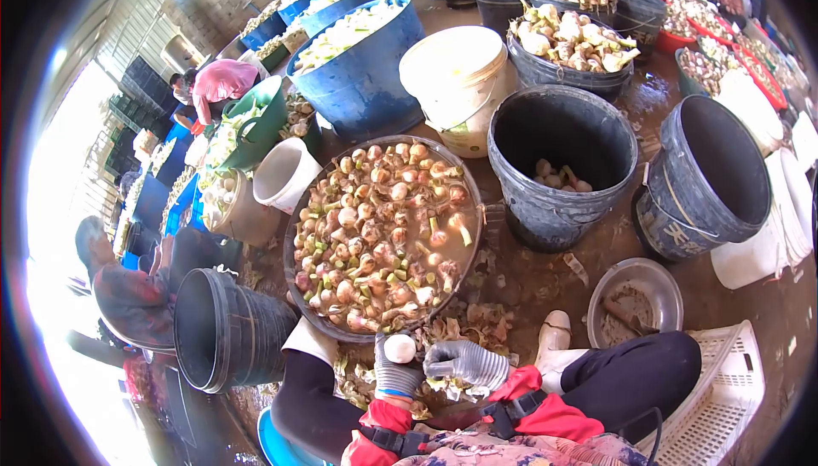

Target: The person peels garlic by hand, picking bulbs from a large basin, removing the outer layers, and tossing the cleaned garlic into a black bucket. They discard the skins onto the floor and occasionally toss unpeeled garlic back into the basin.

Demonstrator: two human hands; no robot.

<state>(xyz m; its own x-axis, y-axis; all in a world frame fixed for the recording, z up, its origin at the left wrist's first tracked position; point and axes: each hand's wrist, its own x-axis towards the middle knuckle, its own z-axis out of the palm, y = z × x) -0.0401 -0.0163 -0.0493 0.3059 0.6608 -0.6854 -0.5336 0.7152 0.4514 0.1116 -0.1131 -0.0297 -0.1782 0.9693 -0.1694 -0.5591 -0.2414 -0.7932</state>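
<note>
In my gloved left hand (397,377) I hold a clean white garlic bulb (400,348), at the near rim of a wide round tub (478,240). Close to its right is my right hand (468,363), also in a grey striped glove, with its fingers curled; whatever they may grip is hidden. Many brown-skinned garlic bulbs (366,244) with short cut stems float in the tub's muddy water. Loose peelings (481,327) lie below the tub and around my hands.
Right of the tub stands a black bucket (562,142) with several pale bulbs inside. Beyond are another dark bucket (707,176), a metal basin (673,296) and a white crate (716,389). A black bucket (200,330) lies tilted at left. Other people (223,84) work behind.
</note>
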